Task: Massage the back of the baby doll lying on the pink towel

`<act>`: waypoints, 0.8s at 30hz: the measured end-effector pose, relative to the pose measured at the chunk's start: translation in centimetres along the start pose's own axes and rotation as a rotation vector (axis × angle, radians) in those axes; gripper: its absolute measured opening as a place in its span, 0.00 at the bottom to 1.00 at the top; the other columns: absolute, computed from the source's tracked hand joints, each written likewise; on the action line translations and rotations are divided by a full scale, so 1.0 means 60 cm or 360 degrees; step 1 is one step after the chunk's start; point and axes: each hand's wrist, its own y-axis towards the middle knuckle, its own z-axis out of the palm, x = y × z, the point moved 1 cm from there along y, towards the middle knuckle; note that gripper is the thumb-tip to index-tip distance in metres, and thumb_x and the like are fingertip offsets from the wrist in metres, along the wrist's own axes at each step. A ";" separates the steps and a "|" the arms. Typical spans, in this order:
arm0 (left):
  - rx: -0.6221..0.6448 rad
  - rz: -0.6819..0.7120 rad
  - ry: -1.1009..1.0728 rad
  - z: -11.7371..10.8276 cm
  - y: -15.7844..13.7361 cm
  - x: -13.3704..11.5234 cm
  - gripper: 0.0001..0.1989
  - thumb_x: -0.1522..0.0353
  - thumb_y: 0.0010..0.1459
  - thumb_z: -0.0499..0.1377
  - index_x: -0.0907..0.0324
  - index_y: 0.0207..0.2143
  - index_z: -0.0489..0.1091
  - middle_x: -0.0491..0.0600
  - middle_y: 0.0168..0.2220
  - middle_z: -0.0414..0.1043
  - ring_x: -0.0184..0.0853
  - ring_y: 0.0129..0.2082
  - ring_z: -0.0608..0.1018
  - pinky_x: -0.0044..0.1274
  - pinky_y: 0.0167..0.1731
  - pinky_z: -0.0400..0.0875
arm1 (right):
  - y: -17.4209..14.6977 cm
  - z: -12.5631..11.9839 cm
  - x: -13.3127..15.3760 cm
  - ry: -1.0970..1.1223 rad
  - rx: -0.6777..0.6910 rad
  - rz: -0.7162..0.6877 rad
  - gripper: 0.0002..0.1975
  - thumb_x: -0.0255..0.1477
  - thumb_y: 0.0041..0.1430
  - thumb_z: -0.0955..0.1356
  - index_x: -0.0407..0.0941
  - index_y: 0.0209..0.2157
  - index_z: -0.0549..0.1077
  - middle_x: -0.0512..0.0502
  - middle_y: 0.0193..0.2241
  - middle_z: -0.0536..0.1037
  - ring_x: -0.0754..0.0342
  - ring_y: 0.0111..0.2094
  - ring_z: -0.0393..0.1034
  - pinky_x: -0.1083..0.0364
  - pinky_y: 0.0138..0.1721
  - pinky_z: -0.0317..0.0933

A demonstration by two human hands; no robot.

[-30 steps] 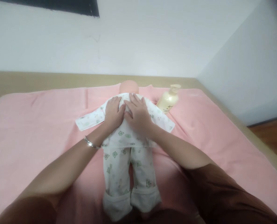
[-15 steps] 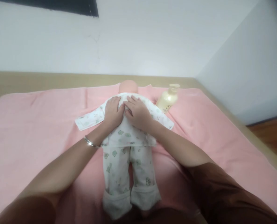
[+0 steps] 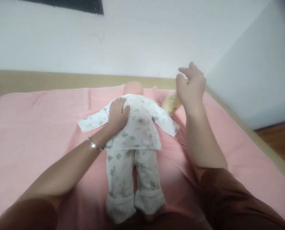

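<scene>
A baby doll (image 3: 139, 119) lies face down with its bald head away from me, dressed in a white top and trousers with small green prints. On the left side of its upper back rests my left hand (image 3: 118, 113), open and flat, with a silver bracelet on the wrist. Raised at the right is my right hand (image 3: 192, 85), its thumb and fingers apart, nothing visible in it. Behind that hand a pale yellow pump bottle (image 3: 171, 103) leans to the right beside the doll's sleeve. The hand hides the bottle's pump head.
A pink cloth (image 3: 43, 127) lies under the doll, with some creases. Its far edge ends at a tan surface border (image 3: 60, 78) along the white wall (image 3: 144, 38). A dark panel (image 3: 84, 5) shows at the upper left, and brown flooring (image 3: 279, 137) at the right.
My right hand has lifted off the doll's back and moved right and up, in front of the bottle's pump. My left hand stays in place on the doll's back.
</scene>
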 end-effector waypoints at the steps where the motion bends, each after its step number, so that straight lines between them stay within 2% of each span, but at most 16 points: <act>1: 0.0002 0.0001 0.0000 0.000 0.001 0.000 0.30 0.60 0.64 0.43 0.66 0.62 0.65 0.60 0.66 0.64 0.47 0.67 0.64 0.41 0.71 0.54 | 0.002 0.005 -0.003 -0.0025 0.0079 0.0028 0.21 0.37 0.68 0.55 0.47 0.47 0.76 0.38 0.57 0.74 0.36 0.65 0.60 0.30 0.63 0.52; 3: 0.0003 0.0002 0.0002 0.001 0.002 0.002 0.30 0.61 0.64 0.43 0.68 0.62 0.65 0.61 0.66 0.63 0.48 0.67 0.64 0.42 0.71 0.53 | 0.002 0.013 -0.001 -0.0087 0.0280 0.0059 0.19 0.35 0.67 0.57 0.45 0.37 0.76 0.37 0.46 0.79 0.39 0.57 0.69 0.35 0.61 0.57; 5: 0.0009 -0.0005 -0.0008 0.001 0.003 0.005 0.30 0.60 0.64 0.43 0.68 0.62 0.64 0.61 0.66 0.63 0.48 0.67 0.64 0.42 0.71 0.53 | 0.001 0.018 0.007 -0.0165 0.0452 0.0105 0.18 0.34 0.67 0.57 0.45 0.28 0.72 0.39 0.35 0.79 0.42 0.45 0.73 0.41 0.54 0.63; 7: 0.0015 -0.0037 -0.0028 -0.001 0.001 0.004 0.30 0.59 0.64 0.44 0.66 0.63 0.64 0.61 0.67 0.60 0.48 0.69 0.61 0.42 0.72 0.51 | 0.001 0.018 0.013 -0.0242 0.0525 0.0178 0.18 0.34 0.67 0.58 0.45 0.23 0.66 0.42 0.27 0.75 0.45 0.36 0.73 0.48 0.44 0.64; 9: -0.0013 -0.0045 -0.0041 -0.006 -0.006 -0.007 0.31 0.59 0.64 0.46 0.66 0.64 0.61 0.61 0.71 0.51 0.50 0.73 0.52 0.45 0.73 0.45 | 0.002 0.016 0.015 -0.0284 0.0555 0.0226 0.20 0.35 0.67 0.57 0.46 0.21 0.62 0.44 0.23 0.72 0.48 0.30 0.69 0.52 0.36 0.61; 12: 0.0041 0.0063 -0.0209 -0.019 -0.023 -0.050 0.35 0.58 0.62 0.51 0.66 0.67 0.55 0.60 0.75 0.39 0.51 0.75 0.41 0.49 0.73 0.37 | 0.005 0.013 0.013 -0.0253 0.0607 0.0243 0.21 0.36 0.68 0.57 0.47 0.20 0.61 0.46 0.21 0.70 0.50 0.26 0.66 0.54 0.32 0.56; 14: 0.0242 0.0096 -0.0533 -0.027 -0.032 -0.093 0.34 0.56 0.64 0.50 0.62 0.69 0.54 0.56 0.74 0.42 0.47 0.75 0.44 0.45 0.74 0.38 | 0.006 0.013 0.011 -0.0230 0.0604 0.0231 0.23 0.37 0.70 0.56 0.46 0.21 0.63 0.44 0.22 0.72 0.49 0.26 0.68 0.54 0.32 0.57; 17: 0.0559 -0.0011 -0.1216 -0.027 -0.023 -0.162 0.32 0.52 0.67 0.46 0.55 0.68 0.56 0.48 0.73 0.50 0.42 0.74 0.51 0.37 0.74 0.46 | 0.006 0.015 0.007 -0.0242 0.0537 0.0213 0.27 0.38 0.72 0.53 0.44 0.24 0.70 0.41 0.27 0.77 0.46 0.33 0.73 0.53 0.38 0.60; 20: 0.0843 -0.0299 -0.1952 -0.007 0.013 -0.217 0.33 0.54 0.69 0.40 0.60 0.70 0.52 0.52 0.72 0.52 0.40 0.73 0.54 0.34 0.71 0.54 | 0.006 0.017 0.006 -0.0257 0.0523 0.0220 0.27 0.38 0.73 0.52 0.43 0.30 0.75 0.37 0.33 0.80 0.44 0.40 0.76 0.51 0.43 0.62; 24: 0.0792 -0.0597 -0.2610 0.023 0.064 -0.259 0.32 0.55 0.69 0.41 0.58 0.71 0.47 0.54 0.72 0.53 0.41 0.73 0.54 0.37 0.69 0.59 | 0.005 0.016 0.006 -0.0300 0.0546 0.0182 0.25 0.34 0.71 0.53 0.42 0.33 0.77 0.36 0.37 0.81 0.42 0.41 0.75 0.50 0.43 0.62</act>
